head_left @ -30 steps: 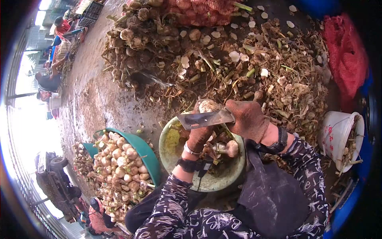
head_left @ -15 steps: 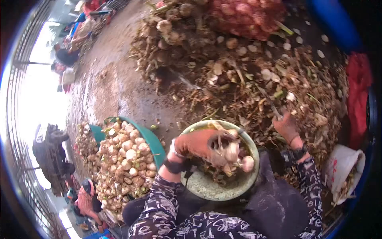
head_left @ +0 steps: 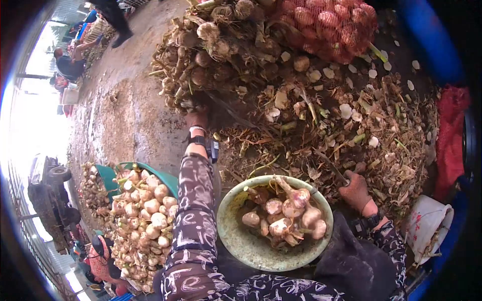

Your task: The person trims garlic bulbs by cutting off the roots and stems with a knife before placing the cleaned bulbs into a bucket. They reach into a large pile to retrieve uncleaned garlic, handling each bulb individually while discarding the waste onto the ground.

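My left hand [head_left: 197, 118], in an orange-brown glove, reaches to the lower edge of a heap of garlic [head_left: 201, 72] with stems and roots on. Its fingers are hidden there. My gloved right hand [head_left: 355, 192] is closed round the handle of a knife, whose blade [head_left: 329, 166] points up and left over the scraps. Between my arms, a pale green bowl [head_left: 241, 249] holds several garlic bulbs [head_left: 282, 213]. Left of my left forearm, a green basket [head_left: 168, 181] is tipped beside many trimmed bulbs [head_left: 150, 205].
A red net sack [head_left: 326, 22] of bulbs lies at the top. Stalks and peelings [head_left: 396, 145] cover the ground to the right. At the right stand a white bucket [head_left: 427, 226] and a red sack [head_left: 449, 135]. Other people [head_left: 70, 65] are at the left.
My left hand has gone from over the bowl to the garlic heap, up and left. The bulbs it held are no longer in it. My right hand still grips the knife. The view has shifted.
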Demonstrator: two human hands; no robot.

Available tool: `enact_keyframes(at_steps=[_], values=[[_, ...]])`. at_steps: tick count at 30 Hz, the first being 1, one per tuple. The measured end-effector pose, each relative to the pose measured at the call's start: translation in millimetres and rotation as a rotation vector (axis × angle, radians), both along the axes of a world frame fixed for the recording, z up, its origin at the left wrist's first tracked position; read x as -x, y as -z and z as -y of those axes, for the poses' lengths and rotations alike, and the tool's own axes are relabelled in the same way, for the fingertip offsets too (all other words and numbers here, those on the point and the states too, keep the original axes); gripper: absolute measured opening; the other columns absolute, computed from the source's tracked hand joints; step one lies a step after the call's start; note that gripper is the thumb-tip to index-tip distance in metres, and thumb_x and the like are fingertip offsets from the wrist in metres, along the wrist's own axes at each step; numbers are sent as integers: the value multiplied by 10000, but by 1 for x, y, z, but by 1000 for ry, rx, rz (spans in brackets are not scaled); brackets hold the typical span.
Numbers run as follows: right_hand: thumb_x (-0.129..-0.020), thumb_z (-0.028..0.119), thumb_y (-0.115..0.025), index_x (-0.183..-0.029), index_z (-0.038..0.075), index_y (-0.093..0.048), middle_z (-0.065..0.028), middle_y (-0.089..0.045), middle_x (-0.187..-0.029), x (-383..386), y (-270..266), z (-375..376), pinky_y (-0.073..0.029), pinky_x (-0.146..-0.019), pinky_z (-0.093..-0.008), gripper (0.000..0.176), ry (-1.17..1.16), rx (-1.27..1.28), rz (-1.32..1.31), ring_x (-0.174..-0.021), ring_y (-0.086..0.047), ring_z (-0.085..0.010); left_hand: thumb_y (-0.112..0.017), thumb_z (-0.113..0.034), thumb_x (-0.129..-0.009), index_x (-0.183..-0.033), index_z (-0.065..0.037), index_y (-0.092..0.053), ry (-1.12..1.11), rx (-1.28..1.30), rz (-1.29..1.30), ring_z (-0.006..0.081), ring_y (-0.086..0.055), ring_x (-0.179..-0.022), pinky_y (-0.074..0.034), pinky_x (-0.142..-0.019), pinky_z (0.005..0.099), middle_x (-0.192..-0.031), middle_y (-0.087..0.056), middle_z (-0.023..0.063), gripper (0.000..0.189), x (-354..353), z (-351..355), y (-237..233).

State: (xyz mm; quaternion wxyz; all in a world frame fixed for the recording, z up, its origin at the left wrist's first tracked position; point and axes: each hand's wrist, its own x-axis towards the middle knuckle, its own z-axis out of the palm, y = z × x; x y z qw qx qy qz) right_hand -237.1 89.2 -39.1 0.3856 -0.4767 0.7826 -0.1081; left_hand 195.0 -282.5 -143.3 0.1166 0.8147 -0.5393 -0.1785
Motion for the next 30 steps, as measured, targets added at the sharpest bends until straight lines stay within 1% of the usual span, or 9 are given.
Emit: enact_keyframes(at_steps=[3,6,8,10,11,14,17,19,30], values=[[-693,225,-651,-916,11,-610,-253,-609,-762,-6,-6,15,-484,-660,-469,312,-3,40,-31,-770,-593,-439,-637,-277,-823,-1122,-37,-586,529,-91,49,264,-640,-911,-507,-749,350,-1038,-654,159,387,50,-41,-24],[-748,173,-644,-864,12,-593,-232,-584,-730,-14,-24,33,-462,-613,-442,205,-57,269,114,-726,-572,-425,-639,-187,-833,-1137,-33,-568,658,9,-703,177,-626,-887,-511,-738,304,-1043,-656,83,348,102,-111,-70],[-732,138,-662,-846,24,-596,-195,-589,-680,-29,-50,54,-457,-541,-405,174,-65,462,231,-640,-598,-379,-646,-109,-820,-1150,-12,-539,362,-528,-1273,146,-612,-887,-501,-780,276,-1037,-635,68,360,135,-157,-118],[-730,137,-656,-791,55,-565,-177,-576,-654,-41,-66,62,-437,-495,-400,137,-108,520,194,-603,-589,-380,-613,-100,-852,-1209,-20,-489,634,-440,-1054,129,-594,-926,-481,-840,271,-1046,-625,51,386,166,-197,-148],[-718,143,-652,-764,59,-525,-174,-549,-621,-45,-81,65,-426,-482,-408,159,-176,490,165,-597,-589,-380,-591,-77,-853,-1165,-29,-508,1111,-163,-566,123,-591,-879,-476,-818,292,-999,-615,28,327,164,-208,-132],[-700,186,-663,-805,67,-514,-131,-580,-592,-49,-90,57,-480,-496,-424,218,-337,608,29,-559,-616,-331,-576,-98,-859,-1177,-72,-515,1062,-112,-711,175,-600,-910,-449,-856,313,-1002,-625,49,325,182,-244,-156],[-685,185,-670,-807,61,-493,-114,-580,-600,-43,-85,42,-490,-514,-420,248,-344,676,-44,-581,-619,-331,-571,-110,-891,-1239,-58,-448,1585,222,89,179,-582,-997,-465,-846,330,-1122,-604,86,373,179,-260,-157],[-679,206,-686,-808,62,-491,-135,-574,-643,-36,-78,34,-477,-531,-422,275,-317,669,-12,-621,-609,-346,-686,-121,-774,-988,-98,-632,1000,68,-694,218,-619,-794,-451,-787,330,-856,-659,39,222,195,-281,-172],[-715,343,-692,-778,77,-503,-135,-563,-662,-17,-30,16,-468,-514,-412,333,-191,810,62,-610,-597,-348,-696,-159,-791,-883,-68,-623,1096,84,-447,245,-597,-639,-462,-604,338,-743,-620,67,148,234,-302,-187]])
